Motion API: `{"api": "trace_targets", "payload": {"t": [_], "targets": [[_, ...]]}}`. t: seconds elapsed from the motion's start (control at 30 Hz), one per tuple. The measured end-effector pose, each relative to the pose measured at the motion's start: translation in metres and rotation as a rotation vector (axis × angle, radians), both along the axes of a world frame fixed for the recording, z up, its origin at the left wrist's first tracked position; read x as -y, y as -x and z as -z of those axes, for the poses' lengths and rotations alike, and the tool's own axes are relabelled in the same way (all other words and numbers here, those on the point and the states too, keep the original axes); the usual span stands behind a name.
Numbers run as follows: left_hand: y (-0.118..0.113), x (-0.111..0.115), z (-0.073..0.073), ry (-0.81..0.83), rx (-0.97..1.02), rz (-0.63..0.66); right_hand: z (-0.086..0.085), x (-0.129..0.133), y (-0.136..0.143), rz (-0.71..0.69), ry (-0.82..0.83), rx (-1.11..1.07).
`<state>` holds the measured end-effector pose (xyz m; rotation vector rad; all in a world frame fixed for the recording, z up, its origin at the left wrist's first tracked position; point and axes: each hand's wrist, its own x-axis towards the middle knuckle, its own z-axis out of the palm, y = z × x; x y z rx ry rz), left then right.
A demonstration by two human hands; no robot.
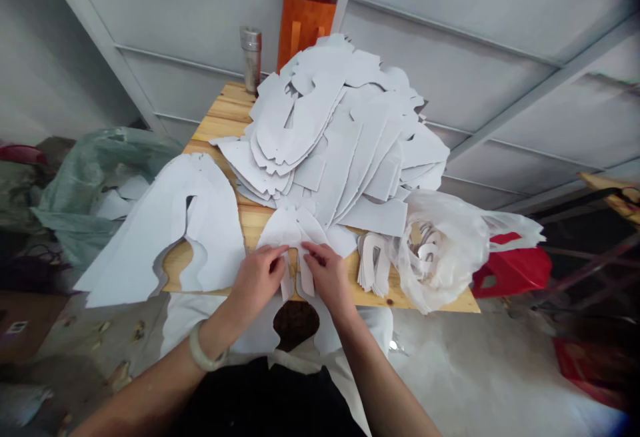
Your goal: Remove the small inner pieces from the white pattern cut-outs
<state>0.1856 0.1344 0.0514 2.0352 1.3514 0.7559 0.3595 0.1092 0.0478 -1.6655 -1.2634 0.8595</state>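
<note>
At the table's front edge lies a white card cut-out with a curved opening, its lower part hanging over my lap. My left hand pinches the left side of the opening between thumb and forefinger. Opposite it, my right hand pinches the right side in the same way. A narrow U-shaped card strip seems to lie along the opening under my fingers; its upper part is mostly covered. Left of my hands rests a stack of similar white cut-outs. Several small U-shaped strips are stacked to the right.
A large heap of white cut-outs covers the back of the wooden table. Behind stand a metal-capped bottle and an orange bag. A clear plastic bag sits at right, a green plastic bag at left.
</note>
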Motion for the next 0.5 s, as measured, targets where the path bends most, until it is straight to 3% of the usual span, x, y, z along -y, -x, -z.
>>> {"api": "trace_targets", "payload": {"t": [0.2, 0.37, 0.5], "targets": [[-0.001, -0.001, 0.001, 0.005, -0.005, 0.011, -0.001, 0.001, 0.001, 0.000, -0.006, 0.003], [-0.001, -0.001, -0.009, 0.025, -0.143, 0.043, -0.002, 0.000, 0.001, -0.009, -0.003, 0.025], [-0.004, -0.010, -0.018, -0.125, -0.319, 0.068, -0.003, 0.000, 0.002, -0.006, -0.017, 0.057]]}}
